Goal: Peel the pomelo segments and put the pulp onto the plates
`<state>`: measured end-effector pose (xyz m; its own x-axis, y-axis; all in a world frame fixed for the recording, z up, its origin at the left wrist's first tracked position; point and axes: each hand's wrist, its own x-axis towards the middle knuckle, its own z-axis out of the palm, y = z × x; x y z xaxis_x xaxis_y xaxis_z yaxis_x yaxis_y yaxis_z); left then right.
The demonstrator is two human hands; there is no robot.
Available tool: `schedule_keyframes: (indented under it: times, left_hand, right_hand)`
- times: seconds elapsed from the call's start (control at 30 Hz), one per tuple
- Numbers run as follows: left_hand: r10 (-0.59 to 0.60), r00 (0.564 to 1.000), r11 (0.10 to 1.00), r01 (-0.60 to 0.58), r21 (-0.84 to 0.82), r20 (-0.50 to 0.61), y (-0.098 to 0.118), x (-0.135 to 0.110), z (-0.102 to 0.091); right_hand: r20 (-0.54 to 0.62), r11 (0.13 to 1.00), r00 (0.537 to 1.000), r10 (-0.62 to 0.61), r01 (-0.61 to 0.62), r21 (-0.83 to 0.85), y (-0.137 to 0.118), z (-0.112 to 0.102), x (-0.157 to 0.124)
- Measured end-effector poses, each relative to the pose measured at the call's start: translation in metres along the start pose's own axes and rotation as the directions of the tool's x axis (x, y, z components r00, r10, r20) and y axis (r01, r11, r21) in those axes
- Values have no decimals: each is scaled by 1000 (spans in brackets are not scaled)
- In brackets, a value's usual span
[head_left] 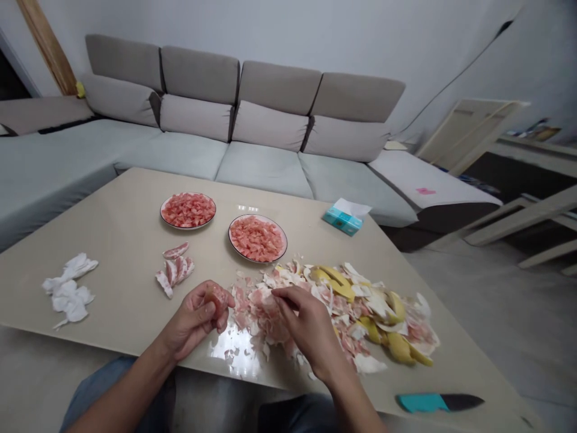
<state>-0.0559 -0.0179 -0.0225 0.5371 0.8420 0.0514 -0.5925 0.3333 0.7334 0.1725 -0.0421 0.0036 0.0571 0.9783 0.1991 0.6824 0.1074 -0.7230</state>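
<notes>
My left hand [201, 319] is closed round a pink pomelo segment [217, 299], held just above the table's near side. Over the left part of a heap of peel and membrane scraps [270, 319], my right hand [306, 325] has its thumb and forefinger pinched together; whatever is between them is too small to make out. Several unpeeled pomelo segments [175, 270], still with white skin, lie beyond my left hand. Farther back stand two dark-rimmed plates piled with pink pomelo flesh, a left pile [188, 209] and a right pile [258, 238].
Yellow rind [399, 347] lies in the heap at right. A knife [439, 402] with a turquoise handle rests near the table's front right edge. Crumpled tissues [70, 291] are at left, a tissue pack [345, 218] at back right. A grey sofa [256, 162] stands behind the table.
</notes>
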Motion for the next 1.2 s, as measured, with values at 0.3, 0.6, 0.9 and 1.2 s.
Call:
schedule_keyframes:
  times: [0.3,0.6,0.9,1.2]
  left_hand:
    - [-61,993,996,67,60,-97,3,1,3]
    - [-104,975,898,177,402,-195,-2,-1,8]
    - [-106,968,803,219,555,-227,-1,-1,10]
    - [-159,957,728,280,625,-243,-3,-1,9]
  right_hand:
    - [116,950,993,35,3,-311,3,-5,1]
    - [97,895,976,196,-137,-425,-1,-3,-4]
    - [122,997,991,62,-55,-61,-12,6,-6]
    - [290,949,955,-66,-30,314,-24,12,-10]
